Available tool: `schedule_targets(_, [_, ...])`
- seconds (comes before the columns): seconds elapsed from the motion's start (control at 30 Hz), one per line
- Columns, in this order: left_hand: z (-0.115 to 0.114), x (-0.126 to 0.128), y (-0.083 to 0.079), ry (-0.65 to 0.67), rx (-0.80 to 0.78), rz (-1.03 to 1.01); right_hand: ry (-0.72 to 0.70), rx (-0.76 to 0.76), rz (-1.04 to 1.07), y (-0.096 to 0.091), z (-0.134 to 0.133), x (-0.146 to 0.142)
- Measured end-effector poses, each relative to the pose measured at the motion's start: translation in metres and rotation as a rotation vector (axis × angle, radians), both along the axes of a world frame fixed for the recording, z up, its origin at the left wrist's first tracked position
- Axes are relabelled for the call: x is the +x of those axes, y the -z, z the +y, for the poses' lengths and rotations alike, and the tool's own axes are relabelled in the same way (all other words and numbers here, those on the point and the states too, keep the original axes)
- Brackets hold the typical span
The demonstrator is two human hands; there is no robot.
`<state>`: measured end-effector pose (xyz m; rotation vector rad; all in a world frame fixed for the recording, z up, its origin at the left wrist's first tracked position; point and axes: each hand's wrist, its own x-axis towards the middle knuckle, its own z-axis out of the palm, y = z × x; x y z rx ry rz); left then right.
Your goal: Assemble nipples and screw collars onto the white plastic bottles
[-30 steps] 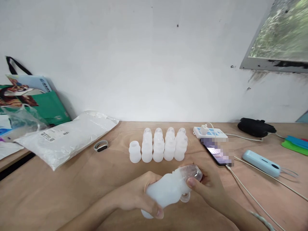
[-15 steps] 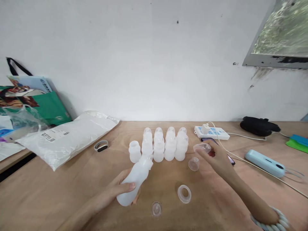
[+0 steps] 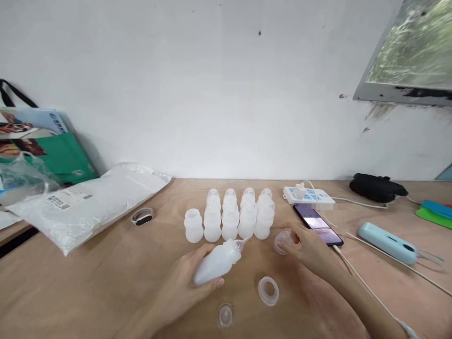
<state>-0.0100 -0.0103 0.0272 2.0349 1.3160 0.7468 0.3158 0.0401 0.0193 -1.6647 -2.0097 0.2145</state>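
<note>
My left hand (image 3: 185, 278) is wrapped round a white baby bottle (image 3: 217, 261), tilted so that its clear nipple (image 3: 240, 243) points to the right. With the fingertips of my right hand (image 3: 306, 245) I grip a clear bottle cap (image 3: 281, 242) low over the table; whether another cap sits under or inside it I cannot tell. A translucent screw ring (image 3: 268, 291) and a loose clear nipple (image 3: 225, 315) lie nearer to me. Behind the held bottle stand several capped baby bottles (image 3: 230, 219) in tight rows, with an uncapped bottle (image 3: 194, 226) at their left.
On the left lie a white plastic parcel (image 3: 95, 197), a fitness band (image 3: 142, 216) and a green bag (image 3: 67, 157). To the right are a power strip (image 3: 310, 195), a phone (image 3: 318, 225), a light blue device (image 3: 386, 242), cables and a black pouch (image 3: 377, 187).
My right hand has moved down and left with the cap, to where the other cap stood. My left hand has turned the bottle further toward the right. The phone is now uncovered.
</note>
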Motion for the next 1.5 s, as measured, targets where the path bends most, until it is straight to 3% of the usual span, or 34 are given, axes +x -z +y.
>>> schedule_targets(0.1, [0.001,-0.004,0.007,-0.008,0.05,0.013,0.01,0.036,0.001,0.005,0.001,0.0])
schedule_targets(0.23, [0.001,-0.004,0.016,-0.017,0.28,0.13,0.009,0.137,0.051,0.011,-0.009,-0.01])
schedule_targets(0.3, [0.0,-0.003,0.019,0.013,0.407,0.192,-0.1,0.169,0.123,0.012,-0.02,-0.021])
schedule_targets(0.43, [-0.004,0.004,0.02,0.05,0.667,0.236,-0.449,0.131,0.203,0.012,-0.043,-0.047])
schedule_targets(0.53, [-0.007,0.009,0.017,0.067,0.784,0.248,-0.565,0.129,0.251,0.012,-0.053,-0.061])
schedule_targets(0.73, [-0.012,0.014,0.015,0.123,0.845,0.264,-0.499,-0.091,0.455,0.015,-0.058,-0.073])
schedule_targets(0.87, [-0.013,0.014,0.018,0.11,0.828,0.231,-0.526,-0.22,0.51,0.013,-0.06,-0.073])
schedule_targets(1.07, [-0.013,0.008,0.007,0.182,0.687,0.209,-0.583,-0.08,0.42,0.009,-0.062,-0.069])
schedule_targets(1.27, [-0.011,0.003,0.007,0.229,0.348,0.062,-0.763,0.409,0.227,0.018,-0.056,-0.069])
schedule_targets(1.4, [-0.013,0.004,0.011,0.211,0.43,0.16,-0.704,0.49,0.184,0.017,-0.051,-0.069])
schedule_targets(1.5, [-0.015,0.004,0.011,0.21,0.571,0.233,-0.71,0.38,0.156,0.012,-0.053,-0.068])
